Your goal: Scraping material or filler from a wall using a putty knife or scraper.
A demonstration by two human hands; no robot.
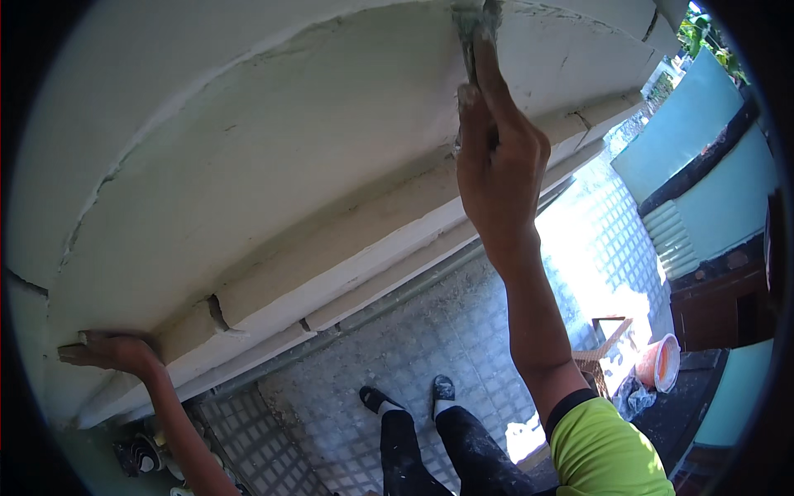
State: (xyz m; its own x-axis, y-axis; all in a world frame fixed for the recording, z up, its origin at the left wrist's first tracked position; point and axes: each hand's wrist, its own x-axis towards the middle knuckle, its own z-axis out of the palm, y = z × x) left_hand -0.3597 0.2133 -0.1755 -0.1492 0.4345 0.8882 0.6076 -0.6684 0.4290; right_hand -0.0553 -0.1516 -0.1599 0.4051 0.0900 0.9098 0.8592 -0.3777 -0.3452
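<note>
Before me is a pale plastered wall panel [310, 124], bounded by a curved groove along its top and left. My right hand [502, 161] is raised, with its fingers around a flat tool that looks like a putty knife [466, 40]. Its blade end is against or close to the plaster at the top of the view; part of the tool is hidden by the fingers. At the far left, my left hand [118, 354] rests on the panel near the stepped ledge [347, 239], fingers stretched out and nothing seen in them.
Gaps cut across the ledge in several places. Below lies a tiled floor [397, 328] with bright sunlight patches. A pinkish bucket [659, 364] and a crumpled plastic bag [633, 397] are at the right, beside a wooden chair-like frame [592, 366]. Footwear [136, 456] sits at lower left.
</note>
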